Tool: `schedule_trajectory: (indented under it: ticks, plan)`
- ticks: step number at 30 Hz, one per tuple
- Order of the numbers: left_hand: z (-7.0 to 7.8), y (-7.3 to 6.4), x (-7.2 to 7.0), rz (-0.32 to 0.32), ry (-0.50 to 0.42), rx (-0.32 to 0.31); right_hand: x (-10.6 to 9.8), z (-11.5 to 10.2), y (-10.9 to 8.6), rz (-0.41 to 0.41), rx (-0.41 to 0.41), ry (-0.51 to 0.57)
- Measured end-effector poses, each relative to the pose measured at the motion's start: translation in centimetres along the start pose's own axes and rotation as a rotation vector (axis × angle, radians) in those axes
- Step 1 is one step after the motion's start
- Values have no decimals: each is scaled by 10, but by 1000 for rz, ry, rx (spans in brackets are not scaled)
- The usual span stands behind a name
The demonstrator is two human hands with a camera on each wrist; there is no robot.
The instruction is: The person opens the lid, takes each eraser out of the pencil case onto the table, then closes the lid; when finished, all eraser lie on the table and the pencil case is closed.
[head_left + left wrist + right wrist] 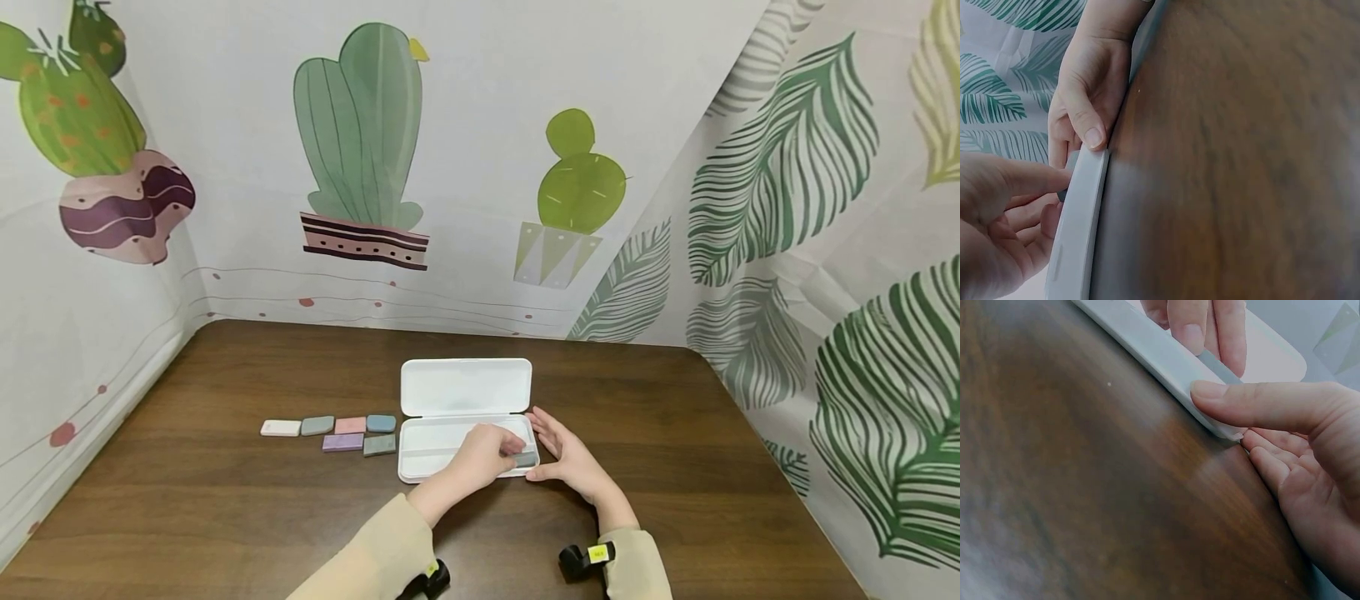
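Note:
An open white pencil case (423, 467) lies on the table, its lid (466, 387) folded back on the far side. My left hand (477, 457) reaches over the case and pinches a grey eraser-like block (526, 459) between thumb and fingers, in the near right part of the case. In the left wrist view the block (1072, 164) sticks up a little above the case's rim. My right hand (573, 460) holds the case's right end, the thumb (1213, 392) on the near corner and the other fingers along the right side.
Left of the case, small blocks lie in two rows: white (281, 428), grey-green (317, 426), pink (350, 426) and blue (381, 423) behind, purple (342, 442) and dark grey-green (379, 445) in front. A patterned cloth (480, 167) hangs behind the brown table (225, 517).

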State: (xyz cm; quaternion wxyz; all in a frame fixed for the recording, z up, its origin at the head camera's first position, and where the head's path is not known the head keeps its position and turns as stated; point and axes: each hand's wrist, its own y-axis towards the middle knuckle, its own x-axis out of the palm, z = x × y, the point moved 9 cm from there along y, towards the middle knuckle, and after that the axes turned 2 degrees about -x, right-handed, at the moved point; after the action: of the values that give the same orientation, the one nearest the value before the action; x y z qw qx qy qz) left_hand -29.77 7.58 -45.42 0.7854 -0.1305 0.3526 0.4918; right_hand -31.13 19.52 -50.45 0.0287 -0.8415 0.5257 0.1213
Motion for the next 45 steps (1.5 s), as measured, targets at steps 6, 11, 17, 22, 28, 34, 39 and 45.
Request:
schedule_trajectory:
  ticks: [6,11,17,22,28,34,39,45]
  plan:
    - [3,1,2,-25,116,11,0,1,0,0,3,1]
    - [3,1,3,-33,125,-3,0,0,-1,0,6,-3]
    - [3,1,2,-40,98,1,0,0,-1,3,3,-1]
    - [3,0,0,-38,52,13,1,-1,0,-5,7,-4]
    - [-1,1,-2,-20,-21,18,1,-3,1,-5,8,-9]
    - [-4,1,-7,9,-75,30,1,-4,1,-7,4,-13]
    - [-8,0,-14,2,-123,43,0,-1,0,-3,15,-23]
    - [-16,-4,-24,-58,-160,59,-1,3,-1,4,33,-30]
